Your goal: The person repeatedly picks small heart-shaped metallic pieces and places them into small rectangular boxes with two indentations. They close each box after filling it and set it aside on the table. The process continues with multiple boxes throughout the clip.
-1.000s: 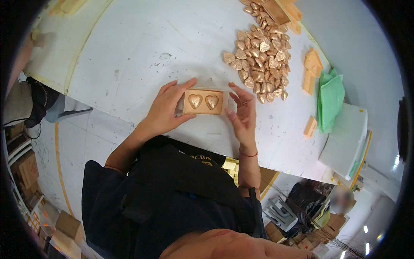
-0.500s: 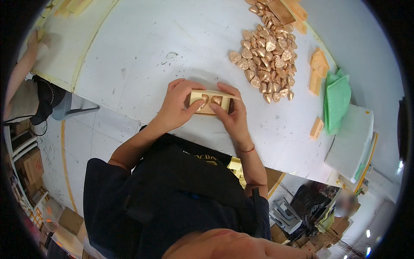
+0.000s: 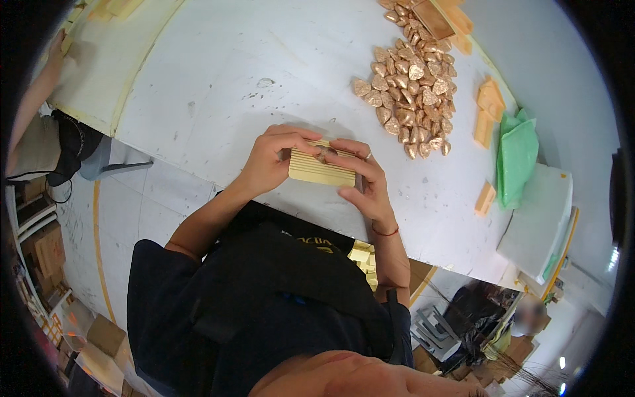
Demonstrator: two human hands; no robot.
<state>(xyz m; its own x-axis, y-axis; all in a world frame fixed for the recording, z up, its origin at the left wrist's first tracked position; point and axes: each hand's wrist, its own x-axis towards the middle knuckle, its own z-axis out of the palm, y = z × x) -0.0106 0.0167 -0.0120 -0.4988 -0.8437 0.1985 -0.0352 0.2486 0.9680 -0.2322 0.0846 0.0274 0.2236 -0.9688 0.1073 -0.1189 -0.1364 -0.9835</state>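
Observation:
Just beyond my body, over the near edge of the white table, I hold a small pale yellow box (image 3: 323, 172) between both hands. A ridged face with parallel grooves is turned up. Near its far edge a brown oval patch (image 3: 325, 155) shows, partly covered by fingers; what it is I cannot make out. My left hand (image 3: 270, 159) grips the left end, its fingers reaching over the top. At the other end is my right hand (image 3: 370, 182), fingers bent over the far right corner and thumb by the near right corner. Any contents of the box are hidden.
A large pile of heart-shaped, copper-foil-wrapped pieces (image 3: 413, 92) lies far right on the white table (image 3: 218, 86). Beyond it sits a brown tray (image 3: 433, 18). Along the right edge are orange box pieces (image 3: 488, 109) and green sheets (image 3: 516, 159). Another person's arm (image 3: 36, 99) reaches in far left.
The box has turned over between my hands: its open side with two heart-shaped foil pieces faced up before, and now the ridged face does. My fingers have shifted onto the top.

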